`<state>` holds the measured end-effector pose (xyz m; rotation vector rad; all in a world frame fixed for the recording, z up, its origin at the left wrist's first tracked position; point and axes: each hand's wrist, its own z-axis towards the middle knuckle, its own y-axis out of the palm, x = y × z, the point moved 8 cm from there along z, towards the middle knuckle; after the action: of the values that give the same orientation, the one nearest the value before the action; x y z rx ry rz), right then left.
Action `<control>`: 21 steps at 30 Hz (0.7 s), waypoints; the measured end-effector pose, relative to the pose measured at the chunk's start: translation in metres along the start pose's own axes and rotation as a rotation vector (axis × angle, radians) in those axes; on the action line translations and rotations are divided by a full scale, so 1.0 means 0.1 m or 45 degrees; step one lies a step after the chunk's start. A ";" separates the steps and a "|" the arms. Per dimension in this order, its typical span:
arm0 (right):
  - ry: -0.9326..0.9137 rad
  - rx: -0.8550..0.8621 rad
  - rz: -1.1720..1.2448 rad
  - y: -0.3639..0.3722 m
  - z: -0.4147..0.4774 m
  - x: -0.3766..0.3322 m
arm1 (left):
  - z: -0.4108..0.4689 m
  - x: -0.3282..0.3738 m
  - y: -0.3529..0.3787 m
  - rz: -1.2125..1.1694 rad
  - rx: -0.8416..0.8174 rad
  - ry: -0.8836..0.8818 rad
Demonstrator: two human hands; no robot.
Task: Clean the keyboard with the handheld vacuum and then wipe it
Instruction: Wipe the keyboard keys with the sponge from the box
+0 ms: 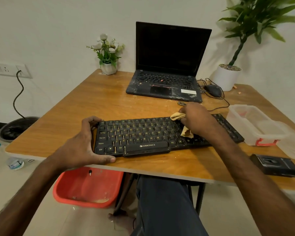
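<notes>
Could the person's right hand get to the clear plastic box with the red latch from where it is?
Probably yes. The right hand, clutching a yellow cloth on the black keyboard, is just beside the clear plastic box, which sits open on the wooden table with nothing between them.

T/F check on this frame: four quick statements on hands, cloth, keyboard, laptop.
1. The right hand presses a crumpled yellow cloth onto the black Zebronics keyboard. True.
2. The left hand holds the handheld vacuum. False: it grips the keyboard's left end.
3. The black laptop at the back of the wooden table is open with a dark screen. True.
4. The clear plastic container lies left of the keyboard. False: it lies to its right.
</notes>
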<state>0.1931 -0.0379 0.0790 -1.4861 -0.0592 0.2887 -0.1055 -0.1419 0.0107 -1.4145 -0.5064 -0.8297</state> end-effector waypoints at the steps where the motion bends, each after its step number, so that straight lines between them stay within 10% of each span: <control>1: 0.003 0.012 -0.057 -0.01 -0.01 0.00 | 0.00 -0.01 0.00 0.004 -0.005 -0.002; 6: 0.098 0.067 -0.258 -0.10 -0.05 -0.13 | 0.02 -0.01 0.02 0.010 -0.015 -0.004; 21: -0.580 -0.130 0.078 0.30 -0.68 -2.34 | -0.02 0.03 -0.01 0.051 0.070 0.056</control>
<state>-0.0221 -0.1550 0.0754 -1.4995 -0.3983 0.6784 -0.1049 -0.1443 0.0130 -1.3491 -0.4628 -0.8076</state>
